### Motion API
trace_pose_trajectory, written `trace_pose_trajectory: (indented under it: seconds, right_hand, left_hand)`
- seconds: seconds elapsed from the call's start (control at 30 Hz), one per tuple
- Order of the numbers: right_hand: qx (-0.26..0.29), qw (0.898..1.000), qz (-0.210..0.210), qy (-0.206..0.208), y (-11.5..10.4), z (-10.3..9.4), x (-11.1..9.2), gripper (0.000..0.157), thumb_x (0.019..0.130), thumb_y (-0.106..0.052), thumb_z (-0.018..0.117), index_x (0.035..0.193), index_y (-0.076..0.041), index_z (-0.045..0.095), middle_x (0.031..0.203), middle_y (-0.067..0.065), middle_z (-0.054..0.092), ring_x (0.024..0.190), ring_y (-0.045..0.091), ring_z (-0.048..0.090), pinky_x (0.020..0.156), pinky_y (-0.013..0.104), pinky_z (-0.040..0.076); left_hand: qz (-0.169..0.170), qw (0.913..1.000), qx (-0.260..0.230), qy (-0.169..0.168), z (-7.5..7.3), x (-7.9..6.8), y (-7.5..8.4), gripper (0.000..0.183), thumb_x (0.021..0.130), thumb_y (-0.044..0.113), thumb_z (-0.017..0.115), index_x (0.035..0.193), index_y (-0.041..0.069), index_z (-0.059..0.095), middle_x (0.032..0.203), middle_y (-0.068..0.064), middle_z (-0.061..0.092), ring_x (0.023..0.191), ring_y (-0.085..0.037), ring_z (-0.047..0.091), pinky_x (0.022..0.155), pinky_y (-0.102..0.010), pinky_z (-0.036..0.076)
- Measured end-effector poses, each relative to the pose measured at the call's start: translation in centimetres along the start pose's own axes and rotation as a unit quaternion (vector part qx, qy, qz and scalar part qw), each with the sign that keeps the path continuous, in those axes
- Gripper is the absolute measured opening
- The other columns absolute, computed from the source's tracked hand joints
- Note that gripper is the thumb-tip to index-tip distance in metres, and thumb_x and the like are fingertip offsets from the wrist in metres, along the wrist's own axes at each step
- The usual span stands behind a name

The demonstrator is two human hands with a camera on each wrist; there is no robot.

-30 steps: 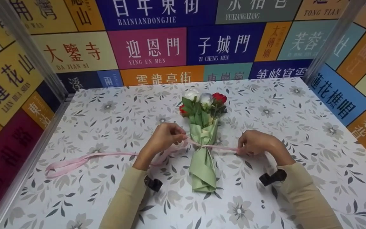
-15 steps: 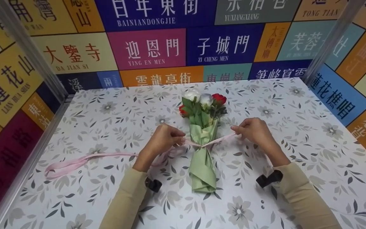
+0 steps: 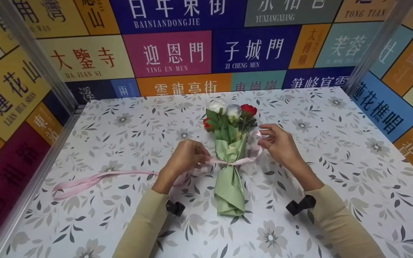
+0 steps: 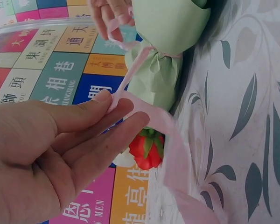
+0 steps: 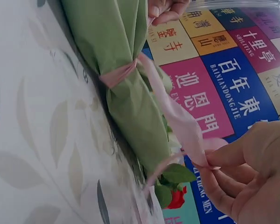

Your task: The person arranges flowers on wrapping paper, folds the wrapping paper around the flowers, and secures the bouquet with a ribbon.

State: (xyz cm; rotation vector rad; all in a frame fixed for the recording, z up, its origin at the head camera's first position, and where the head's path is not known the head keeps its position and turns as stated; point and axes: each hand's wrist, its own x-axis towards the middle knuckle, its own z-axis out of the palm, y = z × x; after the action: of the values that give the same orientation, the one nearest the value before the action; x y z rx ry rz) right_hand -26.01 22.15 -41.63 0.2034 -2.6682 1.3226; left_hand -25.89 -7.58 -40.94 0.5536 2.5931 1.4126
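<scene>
A bouquet of white roses [image 3: 216, 106] and red roses [image 3: 248, 110] lies on the table, its stems in pale green wrapping paper [image 3: 229, 195]. A pink ribbon [image 3: 244, 161] cinches the paper at its waist. Left of the bouquet, my left hand [image 3: 185, 156] pinches one end between thumb and fingertips, and in the left wrist view more ribbon [image 4: 170, 154] trails past those fingers. On the other side, my right hand [image 3: 278, 141] pinches the ribbon's other side, up beside the leaves. The right wrist view has this ribbon [image 5: 179, 116] bent into a loose loop at the fingertips.
A long ribbon tail [image 3: 81, 184] lies looped on the left of the table. The table's cover [image 3: 335, 143] has a grey leaf and flower print. Panels with coloured name signs [image 3: 169, 53] rise behind and at both sides. Each wrist wears a black camera mount [image 3: 175, 207].
My right hand has moved up and inward toward the flowers, and the ribbon it pinches has gone from taut and level to slack and curved. The left hand has stayed nearly still.
</scene>
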Motion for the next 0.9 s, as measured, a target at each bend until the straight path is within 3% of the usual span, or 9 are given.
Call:
trace_pose_trajectory:
  seconds: [0.1,0.23,0.37,0.47,0.67,0.8,0.9]
  right_hand:
    - [0.017,0.999,-0.026,0.005,-0.7,0.4,0.1,0.027,0.097,-0.005,0.063,0.124,-0.002,0.066,0.116,0.018,0.074,0.094,0.024,0.074,0.071,0.013,0.050]
    - [0.058,0.998,-0.025,0.007,-1.6,1.0,0.5,0.017,0.097,-0.014,0.066,0.108,-0.003,0.073,0.099,0.014,0.077,0.080,0.016,0.072,0.070,0.022,0.053]
    - [0.079,0.997,0.003,-0.014,-2.8,1.3,1.0,0.028,0.095,-0.033,0.069,0.098,-0.006,0.074,0.076,0.004,0.071,0.070,0.022,0.067,0.063,0.029,0.051]
    - [0.097,0.995,0.019,-0.032,-3.7,1.5,1.5,0.037,0.094,-0.043,0.068,0.095,-0.006,0.072,0.065,-0.001,0.062,0.062,0.022,0.060,0.058,0.030,0.045]
    - [0.137,0.987,0.049,-0.072,-5.3,1.9,3.0,0.031,0.095,-0.040,0.067,0.092,-0.010,0.071,0.069,-0.002,0.060,0.060,0.014,0.054,0.060,0.029,0.048]
    - [0.165,0.976,0.099,-0.099,-6.2,2.6,3.8,0.029,0.095,-0.036,0.068,0.091,-0.008,0.072,0.068,-0.003,0.064,0.061,0.012,0.058,0.061,0.026,0.050]
    - [0.202,0.967,0.106,-0.111,-6.8,3.2,4.3,0.030,0.096,-0.034,0.067,0.094,-0.005,0.072,0.071,-0.003,0.068,0.062,0.010,0.059,0.061,0.025,0.051]
  left_hand:
    - [0.021,0.9997,0.011,0.000,-0.3,-0.1,0.1,0.006,0.088,0.001,0.073,0.084,-0.001,0.078,0.082,-0.018,0.077,0.074,-0.038,0.074,0.061,-0.033,0.060]
    - [0.012,0.9994,0.031,0.003,-0.5,-0.1,0.1,0.006,0.088,0.007,0.075,0.084,0.004,0.080,0.084,-0.013,0.078,0.073,-0.034,0.073,0.058,-0.025,0.054]
    - [-0.008,0.9993,0.035,-0.009,-0.6,0.0,0.0,0.007,0.089,0.011,0.075,0.086,0.006,0.080,0.087,-0.011,0.078,0.075,-0.032,0.072,0.057,-0.022,0.050]
    - [-0.008,0.9995,0.020,-0.021,-0.6,0.1,-0.2,0.008,0.090,0.008,0.073,0.089,0.003,0.078,0.087,-0.014,0.076,0.077,-0.031,0.073,0.061,-0.025,0.055]
    - [-0.017,0.9987,-0.023,-0.041,-0.4,0.5,-0.3,0.007,0.092,0.003,0.069,0.092,-0.002,0.074,0.089,-0.019,0.075,0.083,-0.032,0.075,0.068,-0.035,0.062]
    - [-0.028,0.9970,-0.045,-0.056,-0.3,0.5,-0.2,0.007,0.093,0.002,0.067,0.092,-0.004,0.072,0.092,-0.020,0.075,0.085,-0.029,0.075,0.073,-0.041,0.062]
    - [-0.030,0.9961,-0.054,-0.064,-0.3,0.4,-0.2,0.008,0.094,0.002,0.066,0.092,-0.004,0.071,0.093,-0.021,0.075,0.086,-0.029,0.076,0.076,-0.044,0.062]
